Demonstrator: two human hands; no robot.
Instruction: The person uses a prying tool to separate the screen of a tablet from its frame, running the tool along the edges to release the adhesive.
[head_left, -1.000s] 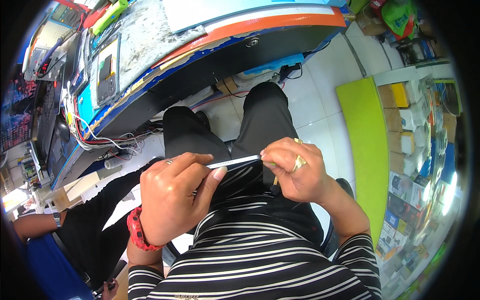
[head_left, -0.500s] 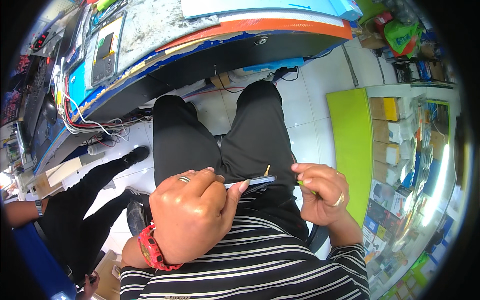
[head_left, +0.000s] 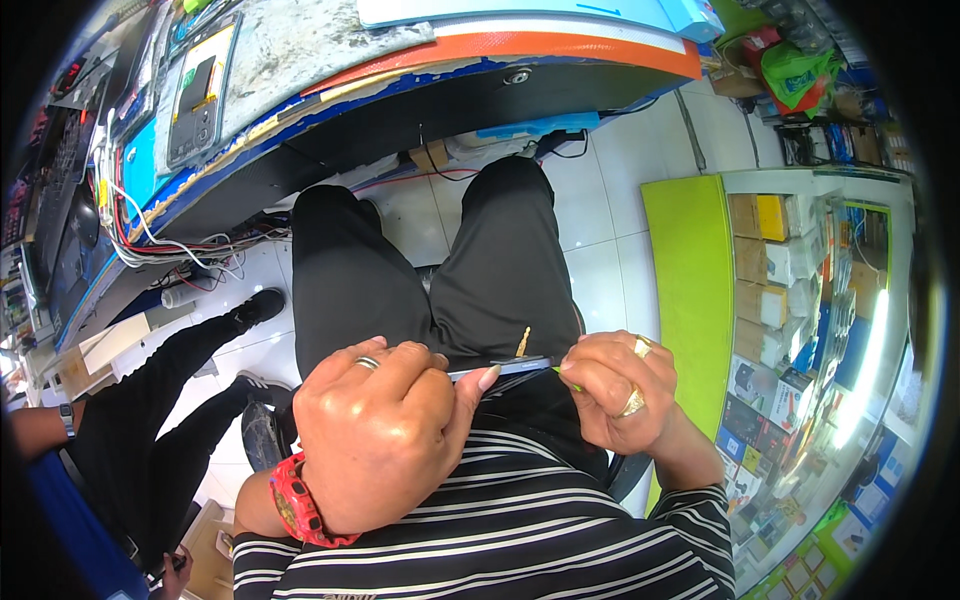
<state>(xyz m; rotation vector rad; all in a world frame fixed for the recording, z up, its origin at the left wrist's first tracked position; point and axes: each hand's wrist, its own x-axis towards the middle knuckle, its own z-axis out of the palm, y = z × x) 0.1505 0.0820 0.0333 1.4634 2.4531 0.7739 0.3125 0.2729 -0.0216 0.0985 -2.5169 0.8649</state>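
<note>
Above my lap my left hand (head_left: 385,430) is closed around a slim phone (head_left: 522,366), seen nearly edge-on, with the thumb along its near edge. A short gold-coloured strip (head_left: 524,340) stands up from the phone's far side. My right hand (head_left: 622,388) pinches a small bright green piece (head_left: 566,377) at the phone's right end. The fingers hide most of that piece, so its kind cannot be made out. Much of the phone lies hidden behind my left fingers.
Ahead stands a workbench (head_left: 560,50) with an orange edge. An opened phone (head_left: 205,95) lies on its left part, near cables (head_left: 150,245). To my right is a glass display case (head_left: 790,330) with a green side panel (head_left: 690,280). Another person's legs (head_left: 190,390) are at left.
My right hand has moved left, bringing the green piece from a gap away up to the phone's right end. The left hand keeps its hold on the phone.
</note>
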